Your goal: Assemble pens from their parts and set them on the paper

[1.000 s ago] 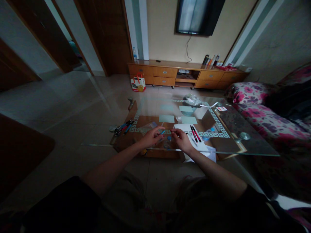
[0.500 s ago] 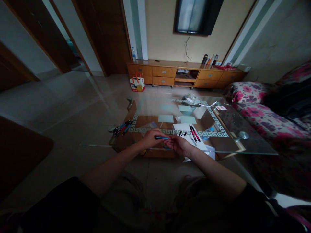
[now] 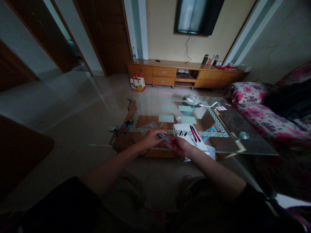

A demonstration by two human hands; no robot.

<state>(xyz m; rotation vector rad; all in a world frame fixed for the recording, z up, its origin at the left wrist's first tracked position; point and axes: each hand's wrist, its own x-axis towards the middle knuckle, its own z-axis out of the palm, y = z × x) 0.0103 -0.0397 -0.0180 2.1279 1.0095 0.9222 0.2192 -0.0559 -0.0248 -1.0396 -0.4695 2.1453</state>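
Near edge of glass counter (image 3: 233,126): left hand (image 3: 150,138) and right hand (image 3: 181,146) raised together, one blue pen (image 3: 163,137) between them, tilted down to the right. Left grip pinches the pen's left end; right fingertips are at its right end, but whether they pinch or merely steady it I cannot tell. Step in hand, as I judge it: two-handed handling of that pen. Next move likely calls for a firm left pinch and fine right fingertip control.

Right, on white paper (image 3: 178,127): one slim pen (image 3: 193,141), two red-and-black pens (image 3: 196,133), two small black pieces (image 3: 185,134). Left: one pen pile (image 3: 121,127), overlapping, uncountable. Far right: one plastic bag (image 3: 191,99), one card (image 3: 221,108).
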